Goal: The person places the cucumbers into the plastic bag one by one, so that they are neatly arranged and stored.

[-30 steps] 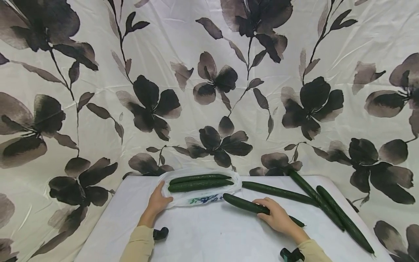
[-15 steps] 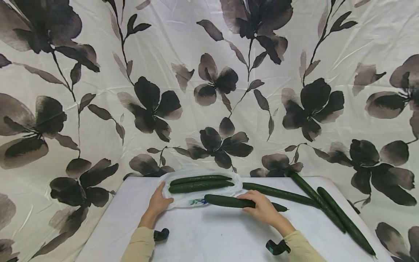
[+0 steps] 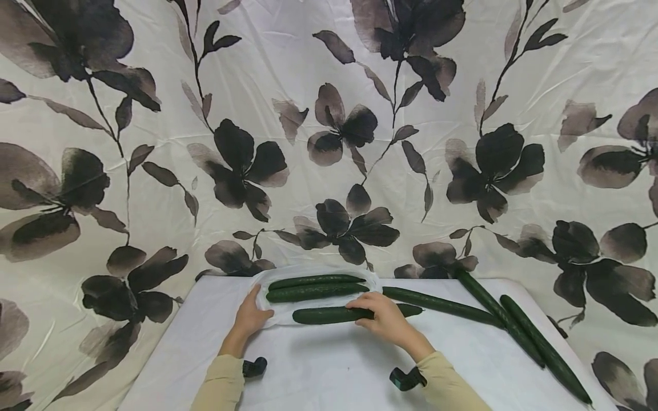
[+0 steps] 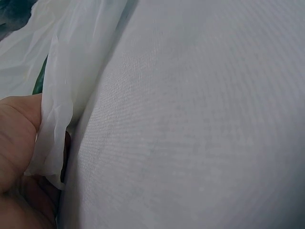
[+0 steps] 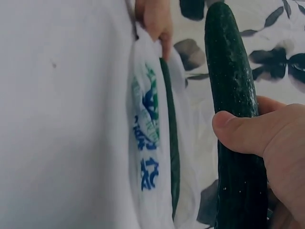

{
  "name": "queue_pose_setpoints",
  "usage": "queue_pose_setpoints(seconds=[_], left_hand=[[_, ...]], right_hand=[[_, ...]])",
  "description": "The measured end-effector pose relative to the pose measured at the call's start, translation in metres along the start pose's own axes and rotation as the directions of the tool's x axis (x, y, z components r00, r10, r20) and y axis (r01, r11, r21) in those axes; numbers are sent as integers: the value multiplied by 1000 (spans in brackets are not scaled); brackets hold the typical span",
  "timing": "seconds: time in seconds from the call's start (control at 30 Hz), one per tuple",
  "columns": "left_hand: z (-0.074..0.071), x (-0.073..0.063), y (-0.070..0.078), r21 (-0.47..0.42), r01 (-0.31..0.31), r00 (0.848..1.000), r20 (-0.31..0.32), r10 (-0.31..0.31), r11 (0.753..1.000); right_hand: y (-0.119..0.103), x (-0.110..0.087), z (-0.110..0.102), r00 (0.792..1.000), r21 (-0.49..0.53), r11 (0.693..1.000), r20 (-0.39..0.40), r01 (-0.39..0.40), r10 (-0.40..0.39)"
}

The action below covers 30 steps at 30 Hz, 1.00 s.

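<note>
At left, the left hand [image 3: 249, 317] pinches the left end of the thin white plastic bag with blue and green print [image 5: 147, 157], its film caught between thumb and fingers. In the bag's open mouth, two long dark-green cucumbers [image 3: 316, 293] lie side by side, axes left to right. A single blunt-ended, dark-green cucumber [image 3: 324, 315] is suspended over the bag's near edge, its axis roughly parallel to that pair; a shadow falls on the white-covered counter [image 3: 334, 377] below. The right hand [image 3: 385, 319] grasps it right of its middle; the longer part extends left of the fingers, the tapered tip right. The bag's mouth lies beyond and left of these fingers. Farther right, three loose dark-green cucumbers [image 3: 500, 317] rest slantwise.
</note>
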State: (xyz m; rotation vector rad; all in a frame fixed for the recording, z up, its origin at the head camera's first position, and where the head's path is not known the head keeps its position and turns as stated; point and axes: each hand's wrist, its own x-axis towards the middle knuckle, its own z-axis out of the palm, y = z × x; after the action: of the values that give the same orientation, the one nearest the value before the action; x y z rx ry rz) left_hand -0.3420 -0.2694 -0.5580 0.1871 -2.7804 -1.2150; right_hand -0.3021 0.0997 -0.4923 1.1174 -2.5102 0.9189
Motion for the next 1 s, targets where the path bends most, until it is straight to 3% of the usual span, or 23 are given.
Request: queue_pose_setpoints(seconds=[0.33, 0.6, 0.83, 1.0], left_hand=[[1, 2, -1, -8, 6, 1000, -3, -6, 1000], [2, 3, -2, -4, 16, 1000, -7, -16, 1000], [2, 2, -2, -7, 17, 1000, 3, -17, 1000], [2, 2, -5, -29, -48, 999, -8, 48, 998]], right_hand=[[-18, 31, 11, 1000, 53, 999, -8, 2, -1], [-21, 53, 26, 997, 77, 997, -77, 17, -11], [-23, 74, 35, 998, 82, 996, -69, 21, -15], [-21, 88, 41, 999, 72, 997, -18, 29, -27]])
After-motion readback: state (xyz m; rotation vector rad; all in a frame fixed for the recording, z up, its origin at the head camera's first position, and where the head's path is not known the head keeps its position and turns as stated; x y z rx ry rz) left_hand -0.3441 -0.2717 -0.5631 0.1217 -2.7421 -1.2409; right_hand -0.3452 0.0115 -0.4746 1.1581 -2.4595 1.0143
